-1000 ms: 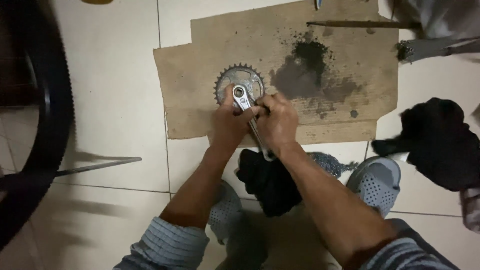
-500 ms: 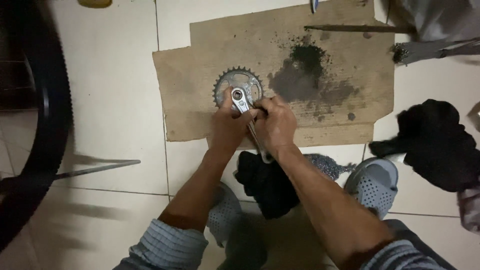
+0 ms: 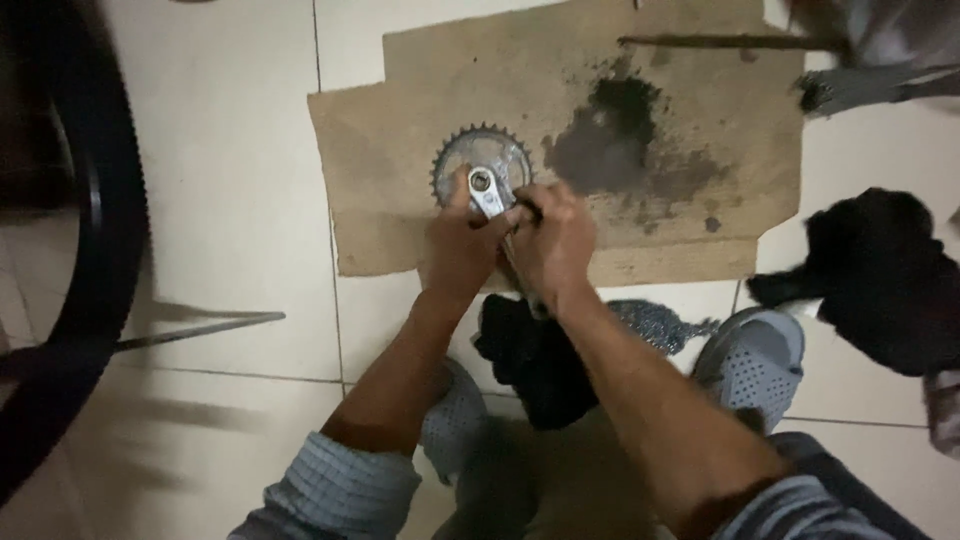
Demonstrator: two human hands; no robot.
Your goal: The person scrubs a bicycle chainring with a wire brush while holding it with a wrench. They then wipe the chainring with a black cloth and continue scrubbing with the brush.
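Observation:
A toothed metal chainring with its silver crank arm [image 3: 484,172] lies on a sheet of brown cardboard [image 3: 400,110] spread on the tiled floor. My left hand [image 3: 458,245] grips the crank arm just below its bolt hole. My right hand [image 3: 551,243] is closed around a slim metal tool whose shaft [image 3: 527,295] runs down past my wrist, its tip at the crank. Both hands touch side by side over the lower edge of the chainring.
A dark grease stain [image 3: 610,145] marks the cardboard to the right. A black rag [image 3: 535,360] lies between my grey shoes [image 3: 755,355]. Another black cloth [image 3: 880,275] lies at right. A bicycle tyre [image 3: 95,250] curves along the left, a thin rod [image 3: 200,328] beside it.
The hands and crank stay together; only the view has shifted slightly. No clear movement of the tool.

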